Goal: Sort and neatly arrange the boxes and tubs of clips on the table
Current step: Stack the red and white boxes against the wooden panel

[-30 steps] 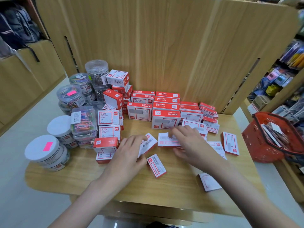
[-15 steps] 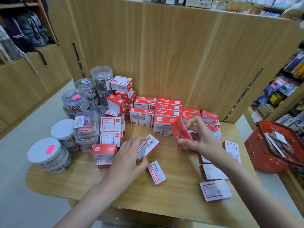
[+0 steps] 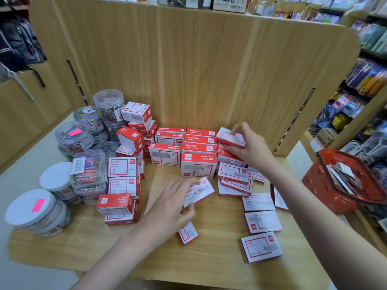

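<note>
Here, seen from a head-worn camera, a person sorts red-and-white boxes on a wooden table (image 3: pixel 62 245). Far to the left of the left hand stand the round tubs (image 3: pixel 36 212) with white lids, stacked two high, with clear tubs of coloured clips (image 3: pixel 72 136) behind them. Just left of that hand sits a stack of small boxes (image 3: pixel 120 197).

The left hand (image 3: pixel 169 208) hovers low over the table, fingers curled, pinching a flat white-labelled box (image 3: pixel 199 192) tilted up off the surface. A similar little box (image 3: pixel 187 234) lies just below its palm.

Beyond the left hand, against the back panel, larger boxes stand in neat rows (image 3: pixel 184 147). The right hand (image 3: pixel 247 147) reaches to the right end of those rows, fingers and thumb closed round a small box (image 3: pixel 230 138) held just above a low pile there (it looks about to be set down on top).

Below and right of the right hand, loose flat boxes (image 3: pixel 261 222) lie scattered, some near the table's right edge.

The risk, as I judge it: the pile under the right hand looks uneven, so a box placed off-centre could slide and topple neighbours; a sweeping forearm could also knock loose boxes off the edge.

The table is pale wood grain with a tall matching panel (image 3: pixel 199 70) behind. A red shopping basket (image 3: pixel 335 185) sits right of the right arm, and shop shelves of stationery fill the background.
</note>
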Demonstrator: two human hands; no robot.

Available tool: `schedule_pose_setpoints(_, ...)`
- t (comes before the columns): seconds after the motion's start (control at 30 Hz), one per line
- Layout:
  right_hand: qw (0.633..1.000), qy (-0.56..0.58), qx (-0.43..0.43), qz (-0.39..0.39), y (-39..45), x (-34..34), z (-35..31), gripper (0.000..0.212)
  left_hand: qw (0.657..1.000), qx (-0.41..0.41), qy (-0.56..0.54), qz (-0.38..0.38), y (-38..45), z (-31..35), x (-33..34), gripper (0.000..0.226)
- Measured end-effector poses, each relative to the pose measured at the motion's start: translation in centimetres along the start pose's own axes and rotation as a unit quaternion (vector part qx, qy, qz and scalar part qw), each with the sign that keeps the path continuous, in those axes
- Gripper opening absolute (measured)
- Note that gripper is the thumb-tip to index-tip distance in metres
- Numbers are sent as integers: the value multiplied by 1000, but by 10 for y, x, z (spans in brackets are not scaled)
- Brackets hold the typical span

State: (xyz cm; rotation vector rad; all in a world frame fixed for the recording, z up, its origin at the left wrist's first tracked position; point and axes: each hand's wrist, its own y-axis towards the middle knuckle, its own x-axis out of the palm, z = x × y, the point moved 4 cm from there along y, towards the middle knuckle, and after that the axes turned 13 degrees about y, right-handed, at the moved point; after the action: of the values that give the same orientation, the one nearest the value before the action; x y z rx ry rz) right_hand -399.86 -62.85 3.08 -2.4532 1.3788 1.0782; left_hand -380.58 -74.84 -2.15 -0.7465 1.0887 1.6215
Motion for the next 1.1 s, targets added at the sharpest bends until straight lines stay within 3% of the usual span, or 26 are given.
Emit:
schedule_pose_setpoints(0.13, 998, -57, -17, 15, -2, -1, 9, 32, 999, 32, 0, 2, 6, 6, 3, 47)
schedule_pose_setpoints(0.3, 998, -14, -43, 40, -33, -34, 12, 22, 995, 93, 1, 30, 19, 24, 9, 43)
schedule_pose_setpoints(0.43, 998, 25, -40, -28, -77, -49, 18, 8, 984, 155, 56, 74, 38, 43, 22, 39)
schedule_pose_setpoints(0.57, 994, -2, -1, -113, -118, -44, 34, 17, 977, 167, 83, 107, 56, 49, 34, 32)
schedule_pose_setpoints(0.67, 985, -41, 3, -171, -141, -31, 43, 26, 968, 173, 136, 124, 63, 47, 45, 39)
schedule_pose_setpoints(0.77, 986, -51, -8, -156, -150, -21, 51, 29, 956, 164, 205, 134, 64, 48, 51, 43)
schedule_pose_setpoints(0.87, 988, -66, -19, -141, -144, -17, 54, 24, 959, 165, 170, 153, 56, 55, 44, 35)
schedule_pose_setpoints(0.97, 987, -93, -39, -129, -134, -21, 54, 17, 968, 198, 97, 118, 40, 64, 41, 25)
schedule_pose_setpoints(1.1, 980, -138, -53, -131, -124, -19, 56, 24, 975, 216, 55, 12, 21, 71, 54, 34)
